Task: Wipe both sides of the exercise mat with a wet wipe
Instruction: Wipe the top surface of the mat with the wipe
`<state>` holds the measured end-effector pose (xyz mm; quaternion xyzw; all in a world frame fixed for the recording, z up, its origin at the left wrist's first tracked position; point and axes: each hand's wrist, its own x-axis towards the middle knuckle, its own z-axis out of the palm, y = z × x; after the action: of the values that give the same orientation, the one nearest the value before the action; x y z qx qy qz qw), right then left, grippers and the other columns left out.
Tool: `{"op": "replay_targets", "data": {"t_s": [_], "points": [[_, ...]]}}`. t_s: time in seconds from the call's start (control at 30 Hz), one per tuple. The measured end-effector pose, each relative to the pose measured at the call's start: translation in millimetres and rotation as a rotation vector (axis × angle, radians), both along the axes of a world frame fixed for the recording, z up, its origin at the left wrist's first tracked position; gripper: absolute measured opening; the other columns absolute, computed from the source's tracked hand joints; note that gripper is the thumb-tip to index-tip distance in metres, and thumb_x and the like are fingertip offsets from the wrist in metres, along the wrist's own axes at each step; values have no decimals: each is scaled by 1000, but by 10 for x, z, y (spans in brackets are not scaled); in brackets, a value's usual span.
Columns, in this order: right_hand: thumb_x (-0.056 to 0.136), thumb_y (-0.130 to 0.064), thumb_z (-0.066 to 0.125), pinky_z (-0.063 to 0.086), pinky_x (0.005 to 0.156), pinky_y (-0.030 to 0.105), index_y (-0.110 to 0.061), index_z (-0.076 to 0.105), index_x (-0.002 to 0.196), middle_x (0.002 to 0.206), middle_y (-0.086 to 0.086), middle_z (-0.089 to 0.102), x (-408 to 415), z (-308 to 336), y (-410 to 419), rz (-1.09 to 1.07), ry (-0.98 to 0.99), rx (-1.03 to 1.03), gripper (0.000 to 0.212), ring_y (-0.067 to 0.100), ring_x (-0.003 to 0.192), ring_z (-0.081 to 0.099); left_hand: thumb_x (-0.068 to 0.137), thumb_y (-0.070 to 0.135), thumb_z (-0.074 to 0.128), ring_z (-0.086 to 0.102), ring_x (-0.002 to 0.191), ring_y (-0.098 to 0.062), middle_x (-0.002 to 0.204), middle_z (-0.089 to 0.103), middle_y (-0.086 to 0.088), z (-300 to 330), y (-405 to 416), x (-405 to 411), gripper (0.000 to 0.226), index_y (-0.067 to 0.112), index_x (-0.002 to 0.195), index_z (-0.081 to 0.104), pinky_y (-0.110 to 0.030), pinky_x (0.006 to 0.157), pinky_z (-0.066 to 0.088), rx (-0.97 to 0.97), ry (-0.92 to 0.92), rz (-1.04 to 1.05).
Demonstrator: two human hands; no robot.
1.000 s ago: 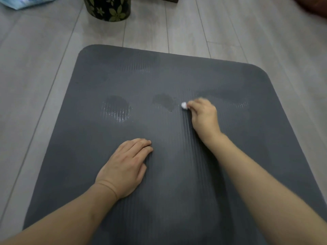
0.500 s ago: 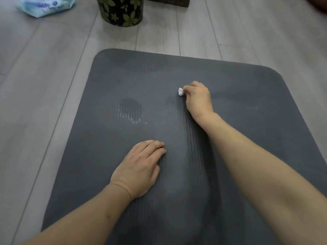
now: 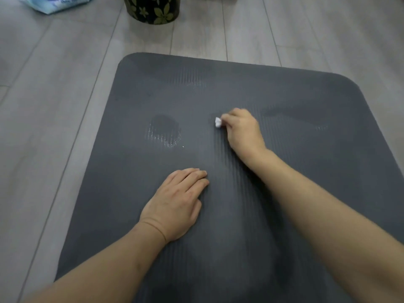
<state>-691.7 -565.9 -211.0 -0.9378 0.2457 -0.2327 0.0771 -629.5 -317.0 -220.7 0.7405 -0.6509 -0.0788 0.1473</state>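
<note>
On the dark grey exercise mat (image 3: 284, 193), which lies flat on the grey plank floor (image 3: 54, 106), both bare forearms reach in from the 6 o'clock side. The left hand (image 3: 177, 204) lies palm down near the mat's middle, its fingers straight, close together and pointing toward 1 o'clock, pressing on the ribbed surface and holding nothing. The right hand (image 3: 242, 130) is farther out toward 12 o'clock, knuckles up, its fingers curled and pinching a small crumpled white wet wipe (image 3: 218, 122) that pokes out at the hand's 9 o'clock side and touches the mat.

At 9 o'clock of the wipe sits a shiny wet patch (image 3: 166, 133) on the mat; a fainter dark streak lies at 3 o'clock of the right hand.

At 11 o'clock, on the floor at the picture's top edge, lies a pale blue soft packet (image 3: 56, 3); its printing is too blurred to read. At 12 o'clock stands a black container with yellow-green flowers (image 3: 153, 9), apart from the mat.

The mat's far edge, with rounded corners, runs across at 12 o'clock, bare floor beyond it and along its 9 o'clock side. Its near end runs out of view.
</note>
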Motion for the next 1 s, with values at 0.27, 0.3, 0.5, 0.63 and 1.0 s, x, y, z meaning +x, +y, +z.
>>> {"op": "replay_targets", "data": {"t_s": [0.27, 0.3, 0.5, 0.63, 1.0], "points": [[92, -1, 67, 46, 68, 37, -12, 76, 93, 84, 6, 63, -360, 19, 276, 15, 5, 62, 14, 29, 79, 57, 89, 18, 43, 54, 130, -24, 136, 61, -1, 9, -2, 12, 44, 11, 125, 67, -39, 116, 37, -32, 44, 9], [94, -1, 67, 47, 69, 37, -11, 74, 94, 85, 5, 63, -624, 45, 511, 61, 13, 88, 12, 27, 79, 56, 89, 18, 43, 54, 131, -24, 137, 61, -1, 6, -5, 9, 44, 11, 125, 67, -39, 116, 37, -31, 38, 12], [98, 0, 55, 48, 66, 40, -6, 71, 92, 86, 8, 63, -745, 136, 676, 165, 65, 45, 18, 30, 77, 55, 88, 21, 45, 54, 130, -24, 136, 62, -3, 8, -11, -6, 45, 11, 125, 67, -40, 115, 37, -19, -8, -2], [87, -4, 58, 48, 65, 39, -10, 75, 85, 80, 11, 63, 327, 30, -172, -29, 47, -21, 18, 36, 76, 58, 89, 21, 44, 53, 132, -24, 138, 60, -1, 18, -4, 23, 46, 12, 128, 66, -42, 114, 39, -4, -7, -17], [98, -6, 64, 49, 71, 34, -10, 74, 96, 89, 1, 64, -870, 80, 959, 153, 15, 166, 11, 23, 80, 58, 88, 21, 46, 53, 131, -24, 137, 60, -2, -25, -13, 3, 45, 12, 127, 66, -41, 115, 38, -34, -4, 9]]}}
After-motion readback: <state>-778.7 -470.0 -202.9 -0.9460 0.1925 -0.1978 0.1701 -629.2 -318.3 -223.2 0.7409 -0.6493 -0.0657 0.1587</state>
